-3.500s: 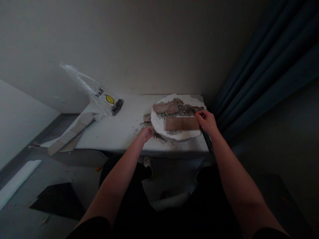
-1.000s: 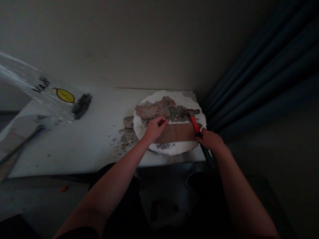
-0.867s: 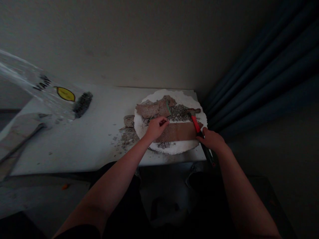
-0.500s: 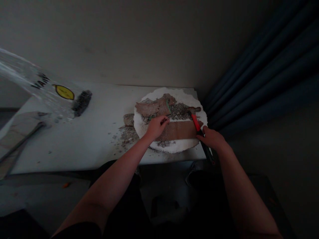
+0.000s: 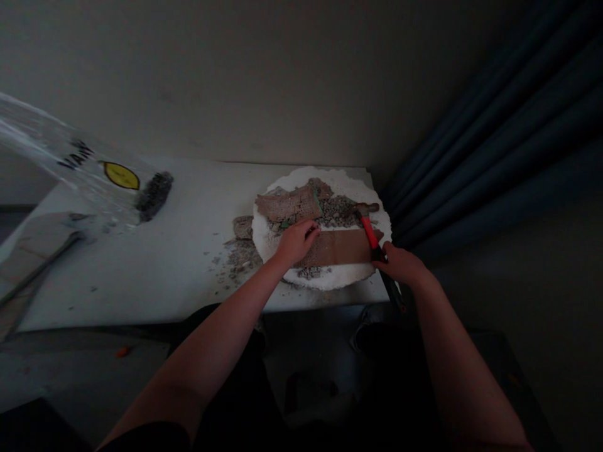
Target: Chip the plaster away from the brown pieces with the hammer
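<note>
My left hand (image 5: 296, 242) is over the left end of a brown flat strip (image 5: 343, 247), with thumb and fingers pinched together. Whatever sits between the fingertips is too small to make out. My right hand (image 5: 400, 260) is closed round the black handle of a hammer (image 5: 369, 229) with a red neck. The hammer's head lies towards the far right of a white ragged-edged round slab (image 5: 355, 274). Grey crumbled rubble (image 5: 336, 212) is heaped behind the strip. Left of it lies a cracked pinkish-brown textured piece (image 5: 289, 204) with a greenish edge.
The slab rests at the right end of a white table (image 5: 188, 238). Grey crumbs (image 5: 240, 260) and a chunk (image 5: 244, 226) lie left of it. A clear plastic bag (image 5: 115, 182) with dark grains and a dark rod (image 5: 42, 267) are further left. A blue curtain (image 5: 494, 138) hangs at right.
My right hand has shifted slightly towards me along the hammer's handle. My left hand stays in nearly the same place.
</note>
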`<action>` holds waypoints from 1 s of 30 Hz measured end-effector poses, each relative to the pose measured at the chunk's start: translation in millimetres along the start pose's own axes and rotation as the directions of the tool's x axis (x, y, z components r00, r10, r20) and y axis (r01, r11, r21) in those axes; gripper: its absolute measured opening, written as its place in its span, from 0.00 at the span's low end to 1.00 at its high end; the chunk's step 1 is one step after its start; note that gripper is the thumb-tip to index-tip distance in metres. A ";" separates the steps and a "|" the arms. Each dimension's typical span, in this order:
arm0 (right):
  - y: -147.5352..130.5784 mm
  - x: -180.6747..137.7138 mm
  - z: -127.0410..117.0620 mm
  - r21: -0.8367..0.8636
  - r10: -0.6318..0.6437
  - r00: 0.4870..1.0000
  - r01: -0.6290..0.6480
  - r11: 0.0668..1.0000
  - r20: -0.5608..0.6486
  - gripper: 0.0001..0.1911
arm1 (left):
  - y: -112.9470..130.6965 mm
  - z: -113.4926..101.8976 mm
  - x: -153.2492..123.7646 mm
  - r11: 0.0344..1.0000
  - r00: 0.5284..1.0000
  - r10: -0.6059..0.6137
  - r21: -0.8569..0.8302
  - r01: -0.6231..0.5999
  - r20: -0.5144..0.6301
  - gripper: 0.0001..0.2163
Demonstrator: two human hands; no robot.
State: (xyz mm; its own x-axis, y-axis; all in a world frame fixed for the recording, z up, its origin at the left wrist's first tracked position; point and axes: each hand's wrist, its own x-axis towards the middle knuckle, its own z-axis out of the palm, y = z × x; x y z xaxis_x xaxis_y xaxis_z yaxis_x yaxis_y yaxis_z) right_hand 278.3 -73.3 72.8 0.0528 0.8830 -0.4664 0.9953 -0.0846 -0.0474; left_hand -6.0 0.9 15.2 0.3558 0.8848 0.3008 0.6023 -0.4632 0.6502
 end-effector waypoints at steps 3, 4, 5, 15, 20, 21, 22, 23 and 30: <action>0.8 0.8 0.9 0.011 -0.001 1.000 0.001 1.000 -0.002 0.18 | -1.1 1.0 -0.1 1.000 1.000 -0.006 0.011 0.006 0.003 0.07; 1.1 1.0 1.2 0.013 0.001 1.000 -0.001 1.000 -0.004 0.18 | -1.3 1.4 -0.2 1.000 1.000 -0.008 0.013 0.008 0.002 0.07; 1.5 1.2 1.6 0.014 0.004 1.000 -0.003 1.000 -0.007 0.19 | -1.6 1.6 -0.3 1.000 1.000 -0.009 0.013 0.009 0.001 0.07; 3.3 2.1 3.2 0.020 -0.012 1.000 0.013 1.000 -0.024 0.18 | -0.5 -0.4 -0.6 1.000 1.000 -0.011 0.016 0.011 0.011 0.07; -1.8 -0.8 0.2 0.039 0.012 1.000 -0.012 0.999 0.005 0.20 | 0.2 -0.2 -1.6 0.999 1.000 0.013 0.053 -0.014 0.025 0.08; -3.5 -1.4 0.0 0.051 0.012 1.000 -0.012 0.999 0.010 0.20 | 0.0 0.3 -2.0 0.998 0.999 0.022 0.065 -0.023 0.027 0.08; -5.3 -1.7 0.2 0.067 0.009 1.000 -0.010 0.998 0.014 0.21 | -0.3 1.0 -2.5 0.996 0.999 0.029 0.078 -0.031 0.028 0.08; -7.1 -1.6 0.7 0.084 0.010 1.000 -0.012 0.996 0.017 0.23 | -0.6 1.9 -3.0 0.995 0.999 0.035 0.088 -0.038 0.027 0.08; -16.0 -1.2 6.8 0.267 0.165 0.970 -0.114 0.957 -0.177 0.22 | 0.3 8.5 -5.1 0.991 0.998 0.063 0.121 -0.063 -0.003 0.09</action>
State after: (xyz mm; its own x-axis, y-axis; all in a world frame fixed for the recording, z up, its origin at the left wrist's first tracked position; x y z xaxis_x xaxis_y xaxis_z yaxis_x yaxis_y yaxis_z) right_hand 261.8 -76.1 68.2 0.2298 0.9246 -0.3037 0.9247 -0.3047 -0.2282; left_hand -1.5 -4.2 7.9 0.3909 0.8539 0.3438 0.6606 -0.5203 0.5412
